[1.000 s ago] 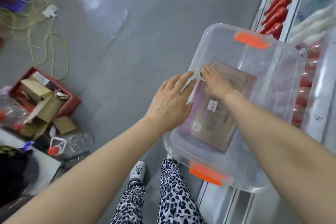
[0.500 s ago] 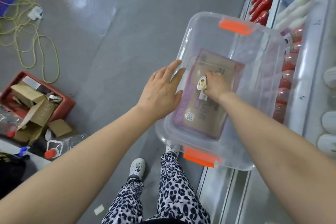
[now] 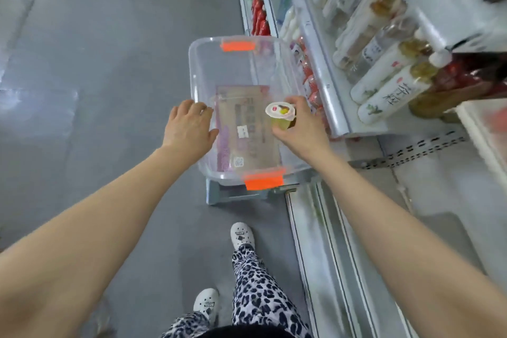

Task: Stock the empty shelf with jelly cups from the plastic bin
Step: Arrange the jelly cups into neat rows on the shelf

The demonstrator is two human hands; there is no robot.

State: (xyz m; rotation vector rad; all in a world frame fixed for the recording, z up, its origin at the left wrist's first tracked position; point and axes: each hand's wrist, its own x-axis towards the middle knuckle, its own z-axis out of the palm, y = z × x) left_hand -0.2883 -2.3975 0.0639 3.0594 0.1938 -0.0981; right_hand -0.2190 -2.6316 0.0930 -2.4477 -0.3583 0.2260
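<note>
my right hand (image 3: 304, 129) grips a small yellow white-lidded jelly cup (image 3: 281, 115) above the clear orange-latched plastic bin (image 3: 193, 71). my left hand (image 3: 189, 129) has fingers (image 3: 204, 111) curled over the bin's left rim.

Our right grip (image 3: 304, 129) has lifted the jelly cup (image 3: 281, 115) from the bin (image 3: 192, 63) floor to its 3 o'clock rim.
</note>
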